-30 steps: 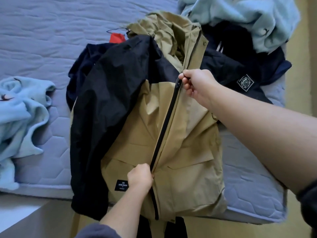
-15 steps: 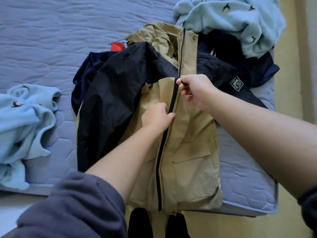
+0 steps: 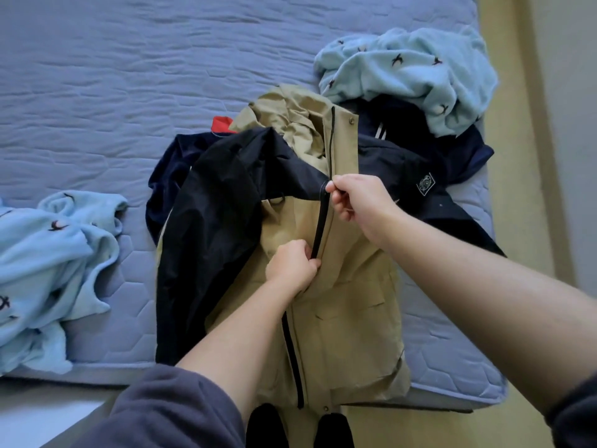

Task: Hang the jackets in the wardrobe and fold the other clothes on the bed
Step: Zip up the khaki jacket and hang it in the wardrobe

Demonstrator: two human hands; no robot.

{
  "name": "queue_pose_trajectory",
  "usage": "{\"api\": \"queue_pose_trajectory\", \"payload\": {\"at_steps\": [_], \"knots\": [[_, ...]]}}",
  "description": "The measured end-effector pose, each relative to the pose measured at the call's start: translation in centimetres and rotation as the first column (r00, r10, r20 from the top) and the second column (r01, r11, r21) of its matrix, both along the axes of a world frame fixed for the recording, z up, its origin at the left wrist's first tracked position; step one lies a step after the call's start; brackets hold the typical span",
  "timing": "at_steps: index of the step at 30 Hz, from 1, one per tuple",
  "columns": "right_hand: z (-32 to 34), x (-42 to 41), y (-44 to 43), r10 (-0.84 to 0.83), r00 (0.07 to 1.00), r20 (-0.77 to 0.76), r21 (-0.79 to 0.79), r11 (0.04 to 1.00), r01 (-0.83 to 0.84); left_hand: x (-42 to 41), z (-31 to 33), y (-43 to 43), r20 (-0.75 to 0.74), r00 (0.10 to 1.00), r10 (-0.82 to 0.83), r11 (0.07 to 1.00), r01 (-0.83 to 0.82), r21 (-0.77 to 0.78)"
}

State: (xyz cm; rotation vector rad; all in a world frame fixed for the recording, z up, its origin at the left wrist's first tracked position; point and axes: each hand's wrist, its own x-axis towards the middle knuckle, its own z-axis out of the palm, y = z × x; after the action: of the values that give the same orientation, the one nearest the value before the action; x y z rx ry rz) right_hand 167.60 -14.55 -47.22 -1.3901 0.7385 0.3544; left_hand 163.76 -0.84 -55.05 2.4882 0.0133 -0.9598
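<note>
The zipped jacket (image 3: 355,318) lay on the bed (image 3: 129,76) at the near edge (hem hanging over). A pile of clothes (image 3: 465,153) lay under it. The left fleece top (image 3: 48,270) sat apart, left; the far fleece top (image 3: 413,69) lay behind, on the pile.

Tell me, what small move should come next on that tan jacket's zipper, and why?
Probably draw the zipper higher, toward the collar. The right hand pinches its pull only partway up the tan jacket, while the left hand grips the front just below, steadying the fabric; the track above looks unclosed.
</note>
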Motion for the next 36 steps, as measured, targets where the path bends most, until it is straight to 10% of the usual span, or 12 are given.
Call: {"api": "queue_pose_trajectory", "payload": {"at_steps": [3, 7, 18, 26, 36], "knots": [[1.3, -2.5, -0.8, 0.06, 0.996, 0.058, -0.057, 0.997, -0.057, 2.3, 2.9, 1.0, -0.18, 0.973, 0.144, 0.977, -0.169, -0.13], [3.5, -5.2, -1.4, 0.102, 0.992, 0.076, -0.11, 0.99, -0.093, 7.5, 8.6, -0.2, -0.007, 0.915, 0.404, 0.878, -0.39, -0.277], [6.5, -12.4, -1.4, 0.159, 0.985, 0.06, -0.108, 0.982, -0.152, 5.0, 14.3, -4.2, -0.468, 0.855, 0.224, 0.97, -0.241, 0.024], [6.9, -16.0, -0.3, 0.263, 0.959, 0.109, -0.139, 0.959, -0.247, 1.7, 13.6, -4.2, -0.496, 0.853, 0.161, 0.981, -0.194, -0.014], [10.7, -16.8, 1.6, 0.313, 0.938, -0.149, -0.435, 0.831, -0.347, -1.5, 19.2, 2.6, -0.624, 0.652, 0.431, 0.581, -0.729, -0.361]]}}
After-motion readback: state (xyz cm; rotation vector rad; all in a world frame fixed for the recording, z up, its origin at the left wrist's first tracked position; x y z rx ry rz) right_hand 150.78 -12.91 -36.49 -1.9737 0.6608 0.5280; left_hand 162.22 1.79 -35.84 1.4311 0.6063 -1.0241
